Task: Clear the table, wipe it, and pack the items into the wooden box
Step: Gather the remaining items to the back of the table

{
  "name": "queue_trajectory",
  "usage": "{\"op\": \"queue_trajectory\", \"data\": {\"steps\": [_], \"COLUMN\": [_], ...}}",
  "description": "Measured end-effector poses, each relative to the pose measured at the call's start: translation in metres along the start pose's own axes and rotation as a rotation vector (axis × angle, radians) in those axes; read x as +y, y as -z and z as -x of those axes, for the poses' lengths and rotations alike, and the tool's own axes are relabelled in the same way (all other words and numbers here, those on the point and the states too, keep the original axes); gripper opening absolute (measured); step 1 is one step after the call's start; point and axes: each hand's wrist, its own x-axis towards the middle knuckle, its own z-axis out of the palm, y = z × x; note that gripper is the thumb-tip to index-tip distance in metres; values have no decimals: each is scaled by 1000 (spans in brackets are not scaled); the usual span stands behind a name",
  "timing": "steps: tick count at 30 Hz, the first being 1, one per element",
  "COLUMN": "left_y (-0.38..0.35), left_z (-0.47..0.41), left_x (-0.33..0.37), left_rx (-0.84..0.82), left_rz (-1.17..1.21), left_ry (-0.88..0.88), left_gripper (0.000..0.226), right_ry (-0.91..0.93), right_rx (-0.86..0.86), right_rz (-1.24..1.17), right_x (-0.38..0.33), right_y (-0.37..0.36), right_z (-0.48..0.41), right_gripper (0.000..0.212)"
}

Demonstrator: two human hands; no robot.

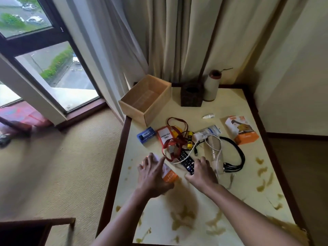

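One wooden box (144, 99), open-topped, at the far left corner of the tabletop (229, 107), nothing visible inside; probably parked there to stay within reach of the clutter yet out of its way; just beside its near corner, a blue case (146, 135); next to that, a red lanyard (174, 134) tangled round a badge card (166, 137), a yellow stick (190, 140) and a white cable (190, 151); all heaped mid-tabletop, so likely better lifted out singly than in a bunch; at the heap's near edge, right grip (201, 172) clamped on the near end of the remote (185, 159), fingers curled over it, thumb at its side; held low, seemingly to draw it from under cable and lanyard; left grip (152, 172) spread wide, fingers nearly straight, laid on top of an orange-and-white carton (170, 175); touching, not plainly closed round it. Further right, a clear cup (215, 157) on its side, a black cable bundle (236, 157), a second orange carton (242, 130), a small white bottle (208, 116); behind, near the box, a dark tissue holder (191, 95) and a pale vase (212, 86); brownish smears (262, 174) across the near and right tabletop, wiping best left until after clearing, by the look of it.
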Motion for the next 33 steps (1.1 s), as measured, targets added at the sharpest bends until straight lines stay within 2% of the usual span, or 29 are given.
{"op": "queue_trajectory", "data": {"steps": [4, 8, 14, 18, 22, 26, 30, 33], "left_y": [24, 57, 94, 102, 89, 71, 55, 46], "left_z": [-9, -34, -116, -179, -225, -255, -279, -291], "left_x": [24, 59, 119, 157, 167, 167, 169, 172], "left_rx": [97, 129, 147, 137, 79, 16, 38, 71], "left_rz": [152, 314, 395, 356, 276, 173, 90, 29], "left_ry": [19, 72, 95, 161, 231, 266, 273, 281], "left_gripper": [108, 108, 104, 103, 113, 115, 112, 112], "right_ry": [66, 109, 80, 38, -2, -2, 73, 146], "right_rx": [-48, -58, -198, -156, -32, 132, 158, 196], "right_rz": [16, 49, -89, -150, -193, -133, -104, 78], "right_x": [3, 13, 57, 103, 133, 150, 155, 161], "right_y": [40, 98, 189, 223, 226, 203, 175, 159], "right_z": [3, -1, -39, -85, -130, -187, -232, -256], "right_gripper": [53, 40, 31, 37, 31, 41, 39, 37]}}
